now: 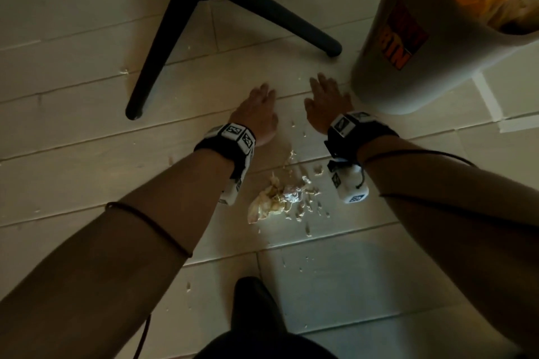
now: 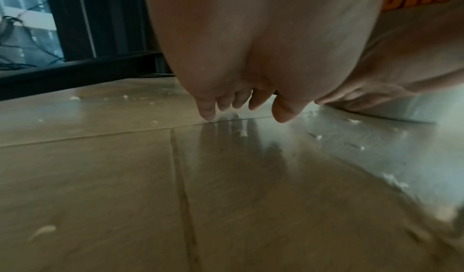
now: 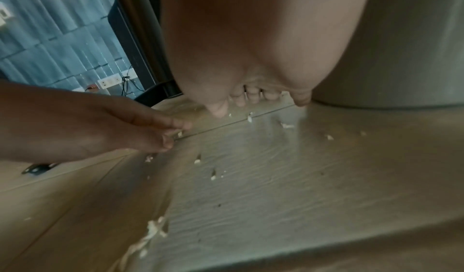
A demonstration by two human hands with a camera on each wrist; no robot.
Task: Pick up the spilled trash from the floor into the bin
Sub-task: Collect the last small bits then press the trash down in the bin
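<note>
**Trash heap lies behind both hands, toward the wrists**

In the head view I find both hands flat, fingers spread wide and empty, low over or on the wooden floor [image 1: 87,90]; contact I cannot confirm. The left hand [image 1: 256,112] and right hand [image 1: 325,103] sit side by side, fingers pointing toward 12 o'clock. The main heap of crumpled paper scraps [image 1: 277,198] lies at 6 o'clock from both hands, between the forearms, its long axis running from 7 toward 1 o'clock. Loose crumbs [image 3: 213,175] are scattered between heap and fingers.

The bin [image 1: 408,61] stands at 2 o'clock, just beside the right hand and already holding wrappers. I judge the right hand nearer the bin, and both about equally near the heap. The coming move, in my judgement, calls for drawing the hands back toward 6 o'clock to gather the heap.
</note>
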